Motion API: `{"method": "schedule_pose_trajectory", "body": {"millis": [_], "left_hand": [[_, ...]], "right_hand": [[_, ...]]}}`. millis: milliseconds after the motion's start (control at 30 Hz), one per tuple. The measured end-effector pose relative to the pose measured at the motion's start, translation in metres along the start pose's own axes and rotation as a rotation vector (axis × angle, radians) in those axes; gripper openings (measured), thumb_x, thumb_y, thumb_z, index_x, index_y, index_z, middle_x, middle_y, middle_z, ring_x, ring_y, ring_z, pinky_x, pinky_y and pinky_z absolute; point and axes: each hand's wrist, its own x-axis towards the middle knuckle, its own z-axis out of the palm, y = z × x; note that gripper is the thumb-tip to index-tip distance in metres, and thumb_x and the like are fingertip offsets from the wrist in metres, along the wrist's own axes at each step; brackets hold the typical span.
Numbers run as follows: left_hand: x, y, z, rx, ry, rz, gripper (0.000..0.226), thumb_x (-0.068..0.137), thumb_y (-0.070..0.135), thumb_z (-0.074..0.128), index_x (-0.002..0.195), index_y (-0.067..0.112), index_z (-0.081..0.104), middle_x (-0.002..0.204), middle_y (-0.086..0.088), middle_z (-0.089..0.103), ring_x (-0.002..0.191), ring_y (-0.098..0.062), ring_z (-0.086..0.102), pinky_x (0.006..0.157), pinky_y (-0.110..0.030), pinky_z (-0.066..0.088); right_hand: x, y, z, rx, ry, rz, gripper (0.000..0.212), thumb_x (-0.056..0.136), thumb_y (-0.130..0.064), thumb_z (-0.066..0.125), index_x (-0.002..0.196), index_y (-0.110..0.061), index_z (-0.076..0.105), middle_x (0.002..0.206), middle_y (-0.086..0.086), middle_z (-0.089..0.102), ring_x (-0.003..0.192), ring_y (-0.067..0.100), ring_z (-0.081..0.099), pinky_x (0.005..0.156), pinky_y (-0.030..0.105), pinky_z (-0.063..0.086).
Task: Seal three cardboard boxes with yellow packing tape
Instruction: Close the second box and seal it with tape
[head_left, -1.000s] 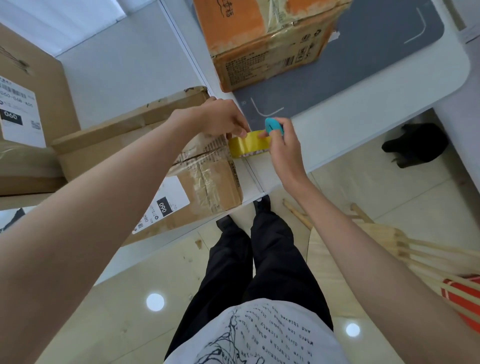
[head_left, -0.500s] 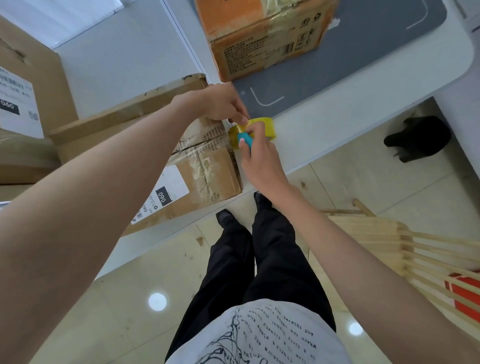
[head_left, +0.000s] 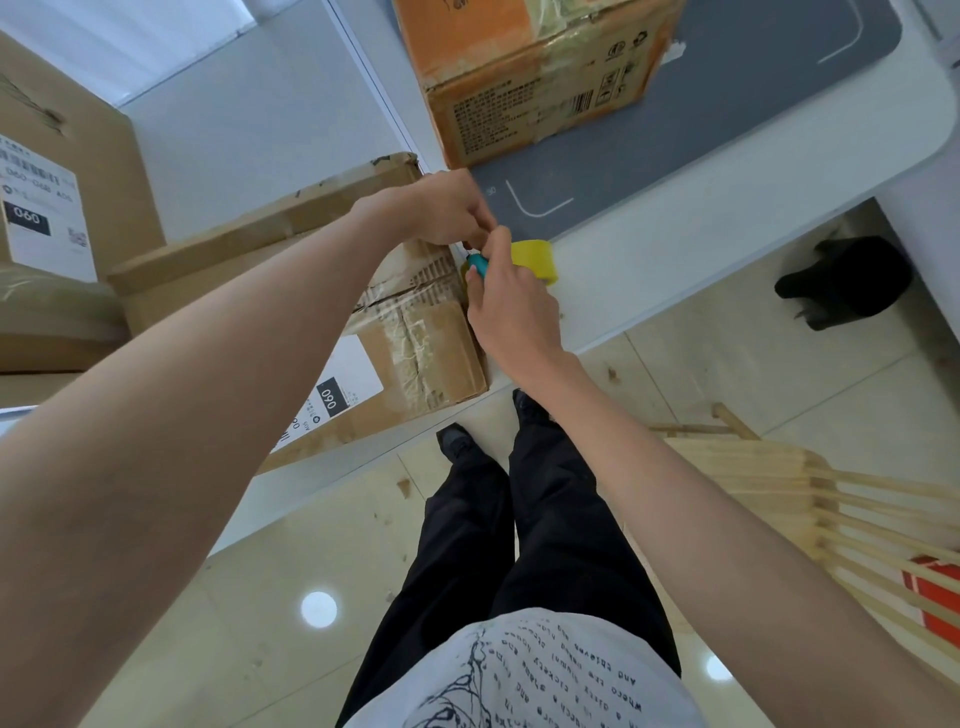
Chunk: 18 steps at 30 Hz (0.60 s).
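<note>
A roll of yellow tape (head_left: 537, 257) lies at the white table's front edge, just right of the brown box with a "060" label (head_left: 415, 338). My left hand (head_left: 449, 210) is at that box's top right corner, its fingers curled and pinching at the tape's end there; the strip itself is hidden. My right hand (head_left: 511, 306) grips a small teal cutter (head_left: 479, 265) and holds it against the left fingertips, in front of the roll. An orange box (head_left: 530, 83) with clear tape over it stands on the grey mat (head_left: 675, 150). A larger brown box (head_left: 57, 176) is at the far left.
The white table (head_left: 649, 270) ends close in front of my legs. A slatted wooden chair (head_left: 810, 499) stands on the tiled floor at the right, with a black object (head_left: 847, 283) on the floor beyond it.
My right hand turned over from above the roll, bringing the teal cutter down to the left fingertips. The roll now shows to the right of the hand. My left hand stayed at the box corner.
</note>
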Motion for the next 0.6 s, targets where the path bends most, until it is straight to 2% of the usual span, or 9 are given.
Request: {"method": "schedule_pose_trajectory", "body": {"millis": [67,167,233,367,400,467,533,600], "left_hand": [[-0.001,0.000,0.000,0.008,0.001,0.004,0.019,0.096,0.022,0.066,0.106,0.020,0.081,0.098,0.004,0.073,0.093,-0.014,0.059,0.095,-0.038,0.050],[-0.002,-0.002,0.000,0.003,-0.007,0.014,0.019,0.096,0.027,0.067,0.110,0.024,0.080,0.104,0.006,0.075,0.103,-0.016,0.063,0.101,-0.039,0.049],[-0.001,-0.002,0.001,-0.006,-0.006,0.017,0.021,0.095,0.032,0.069,0.113,0.025,0.078,0.109,0.006,0.075,0.104,-0.014,0.062,0.102,-0.038,0.046],[0.002,-0.002,0.003,-0.047,0.009,-0.006,0.027,0.094,0.041,0.069,0.116,0.028,0.076,0.110,0.006,0.074,0.104,-0.011,0.060,0.105,-0.037,0.042],[0.003,-0.003,0.003,-0.052,0.008,-0.011,0.027,0.094,0.042,0.069,0.116,0.029,0.076,0.109,0.005,0.075,0.104,-0.012,0.060,0.107,-0.039,0.041],[0.004,-0.004,0.004,-0.065,0.002,-0.015,0.027,0.094,0.042,0.068,0.116,0.030,0.076,0.107,0.003,0.075,0.105,-0.015,0.062,0.109,-0.041,0.039],[0.005,-0.004,0.005,-0.081,0.004,-0.014,0.026,0.094,0.042,0.068,0.115,0.029,0.076,0.106,0.001,0.076,0.105,-0.017,0.064,0.108,-0.041,0.040],[0.004,-0.004,0.005,-0.102,0.017,-0.015,0.025,0.094,0.042,0.068,0.114,0.029,0.077,0.105,0.001,0.076,0.104,-0.017,0.065,0.109,-0.042,0.041]], "right_hand": [[0.000,0.003,-0.001,0.003,-0.025,-0.021,0.026,0.107,-0.022,0.044,0.129,-0.009,0.040,0.084,0.004,0.059,0.063,0.025,0.048,0.047,0.031,0.025],[-0.006,0.011,-0.003,0.031,-0.061,-0.062,0.027,0.107,-0.021,0.043,0.132,-0.011,0.039,0.081,0.002,0.055,0.062,0.025,0.050,0.045,0.031,0.026],[-0.015,0.019,-0.006,0.017,-0.112,-0.087,0.028,0.107,-0.021,0.043,0.133,-0.014,0.038,0.081,0.003,0.056,0.064,0.026,0.052,0.048,0.033,0.031],[-0.030,0.040,-0.011,0.016,-0.266,-0.032,0.014,0.105,-0.021,0.044,0.118,-0.015,0.043,0.083,0.003,0.056,0.073,0.027,0.053,0.061,0.039,0.038],[-0.028,0.048,-0.012,0.072,-0.250,0.010,0.012,0.104,-0.021,0.046,0.114,-0.015,0.045,0.082,0.003,0.057,0.071,0.025,0.054,0.060,0.039,0.041],[-0.020,0.066,-0.014,0.258,-0.102,0.134,0.009,0.101,-0.020,0.051,0.108,-0.015,0.052,0.077,0.003,0.060,0.061,0.016,0.054,0.054,0.037,0.045],[-0.004,0.081,-0.021,0.376,0.077,0.264,0.012,0.098,-0.013,0.053,0.104,-0.010,0.062,0.076,-0.002,0.059,0.059,0.008,0.051,0.053,0.021,0.041],[0.015,0.096,-0.026,0.475,0.187,0.411,0.019,0.095,-0.012,0.053,0.105,-0.008,0.068,0.080,-0.005,0.059,0.069,0.011,0.055,0.058,0.013,0.042]]}}
